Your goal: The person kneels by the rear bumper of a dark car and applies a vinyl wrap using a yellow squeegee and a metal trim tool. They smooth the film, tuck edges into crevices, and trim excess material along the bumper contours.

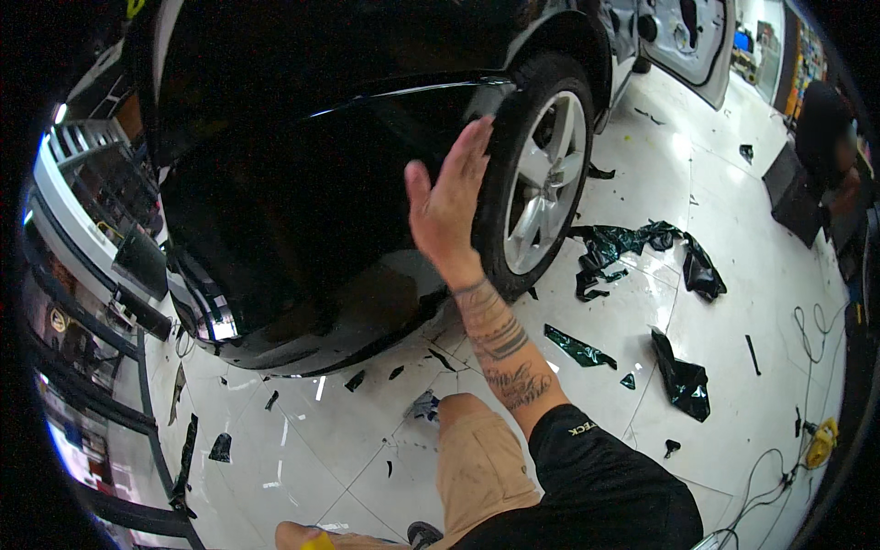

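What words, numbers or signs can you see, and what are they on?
I can point out writing but won't copy it.
Black sleeve: a short row of pale letters.
Right forearm: curly tattooed script, too unclear to read.
Silver wheel: its middle is too small to show any mark.
Blue screen far back: too small to read.
Black car panel by the right hand: no writing shows.
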The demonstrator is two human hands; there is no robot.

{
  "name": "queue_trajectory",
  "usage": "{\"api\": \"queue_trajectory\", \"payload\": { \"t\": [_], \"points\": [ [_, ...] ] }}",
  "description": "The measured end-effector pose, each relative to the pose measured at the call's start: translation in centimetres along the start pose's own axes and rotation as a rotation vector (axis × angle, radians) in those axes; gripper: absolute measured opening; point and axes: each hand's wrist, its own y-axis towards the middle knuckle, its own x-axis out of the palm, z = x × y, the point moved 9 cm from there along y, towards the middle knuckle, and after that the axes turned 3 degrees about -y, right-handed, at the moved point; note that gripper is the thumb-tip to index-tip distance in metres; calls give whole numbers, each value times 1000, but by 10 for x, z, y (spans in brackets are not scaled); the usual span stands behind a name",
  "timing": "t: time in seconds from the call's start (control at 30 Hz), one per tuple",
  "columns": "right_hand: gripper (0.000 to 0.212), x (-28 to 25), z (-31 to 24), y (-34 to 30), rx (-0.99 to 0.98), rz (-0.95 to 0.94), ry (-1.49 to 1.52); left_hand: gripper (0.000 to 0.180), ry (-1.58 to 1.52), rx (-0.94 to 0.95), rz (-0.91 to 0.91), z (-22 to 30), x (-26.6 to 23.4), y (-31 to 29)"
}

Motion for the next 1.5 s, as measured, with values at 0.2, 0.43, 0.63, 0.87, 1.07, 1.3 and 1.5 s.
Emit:
{"api": "queue_trajectory", "payload": {
  "t": [0.2, 0.43, 0.63, 0.87, 1.07, 1.3, 1.5],
  "points": [
    [93, -35, -111, -164, 245, -636, 633, 89, 12, 619, -379, 128, 146, -22],
    [32, -78, -19, -44, 402, -4, 519, 81, 1092, 1927, -251, 303, 400, -114],
    [42, -54, 3, 19, -199, 253, -49, 59, 1261, 2381, 149, 356, 460, -104],
    [20, -58, 101, 107, 31, 236, 124, 59, 1169, 2419, 175, 352, 464, -109],
    [23, -107, 97, 72, 131, 253, 130, 63, 1257, 2387, 188, 352, 460, -99],
    [43, -71, 32, 51, -101, 172, -78, 66, 1369, 2409, 205, 351, 471, -111],
    [35, -71, 46, 68, -117, 169, -17, 71, 1581, 2389, 245, 369, 514, -128]
  ]
}}
